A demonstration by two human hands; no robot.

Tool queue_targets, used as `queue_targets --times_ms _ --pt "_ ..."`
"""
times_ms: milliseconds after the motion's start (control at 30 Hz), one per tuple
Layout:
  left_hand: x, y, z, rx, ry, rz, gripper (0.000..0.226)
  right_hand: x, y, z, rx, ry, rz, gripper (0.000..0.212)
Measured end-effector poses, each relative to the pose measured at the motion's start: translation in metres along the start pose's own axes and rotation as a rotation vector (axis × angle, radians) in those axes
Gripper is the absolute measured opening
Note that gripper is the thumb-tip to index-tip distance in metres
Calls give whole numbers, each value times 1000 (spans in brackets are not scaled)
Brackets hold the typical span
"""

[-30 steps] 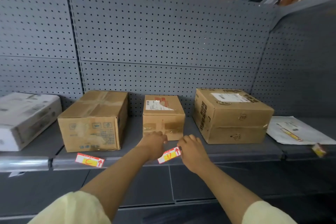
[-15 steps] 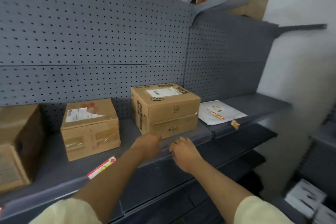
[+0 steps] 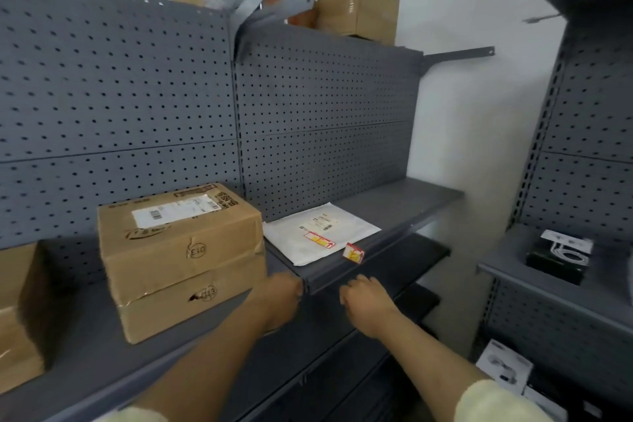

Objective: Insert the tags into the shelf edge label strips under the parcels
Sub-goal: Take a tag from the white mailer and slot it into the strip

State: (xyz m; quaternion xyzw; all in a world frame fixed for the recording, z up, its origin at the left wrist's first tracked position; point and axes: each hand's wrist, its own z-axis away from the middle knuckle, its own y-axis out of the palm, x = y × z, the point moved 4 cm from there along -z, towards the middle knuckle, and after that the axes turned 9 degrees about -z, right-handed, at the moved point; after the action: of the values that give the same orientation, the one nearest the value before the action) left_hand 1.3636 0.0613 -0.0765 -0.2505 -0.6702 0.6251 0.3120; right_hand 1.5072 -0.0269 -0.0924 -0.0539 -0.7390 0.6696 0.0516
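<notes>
Head view. Both hands sit low in the centre at the front lip of the grey shelf (image 3: 404,205). The left hand (image 3: 282,296) is at about 7 o'clock from the white mailer envelope (image 3: 318,233), its fingers curled toward the label strip (image 3: 342,276) right where two shelf sections join. The right hand (image 3: 364,300) is just beside it, at about 5 o'clock from the envelope, fingers loosely bent under the strip. Motion blur hides the fingertips, so I cannot tell whether either hand pinches a tag or is empty.

One red-and-yellow tag (image 3: 354,252) stands tilted at the shelf edge, at 4 o'clock from the envelope, looking only part-seated or loose. Another red-and-yellow slip (image 3: 320,240) lies flat on the envelope itself. The taped cardboard box (image 3: 181,257), marked by hand on its front, sits at 9 o'clock from the envelope; no tag shows below it from here.

The step in hand looks like moving on to the strip under the envelope. To do it well, I would judge: steady the strip with the left hand, take the tag by its short edges with the right, tuck the bottom edge into the lower channel first, then bow it slightly and let the top snap under the upper lip. Centre it beneath the envelope, clear of the section joint, where a tag could snag or sit crooked.
</notes>
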Motion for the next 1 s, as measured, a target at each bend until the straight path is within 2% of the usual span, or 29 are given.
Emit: queue_targets --times_ms 100,267,500,633,833,1000 --pt "-19 -3 -26 36 18 -13 26 -36 -1 -9 -4 43 -9 27" --pt "-40 -7 -73 -22 78 -17 28 -75 3 -38 -13 112 -46 23" --pt "-30 2 -141 -53 89 42 28 -111 18 -82 39 190 -53 27" --pt "-22 9 -172 -25 77 114 29 -125 19 -109 -1 231 -80 30" --pt "-19 25 -191 42 75 77 30 -132 36 -136 -106 190 -228 32" --pt "-18 17 -199 56 54 83 34 -131 33 -152 -158 101 -281 25"
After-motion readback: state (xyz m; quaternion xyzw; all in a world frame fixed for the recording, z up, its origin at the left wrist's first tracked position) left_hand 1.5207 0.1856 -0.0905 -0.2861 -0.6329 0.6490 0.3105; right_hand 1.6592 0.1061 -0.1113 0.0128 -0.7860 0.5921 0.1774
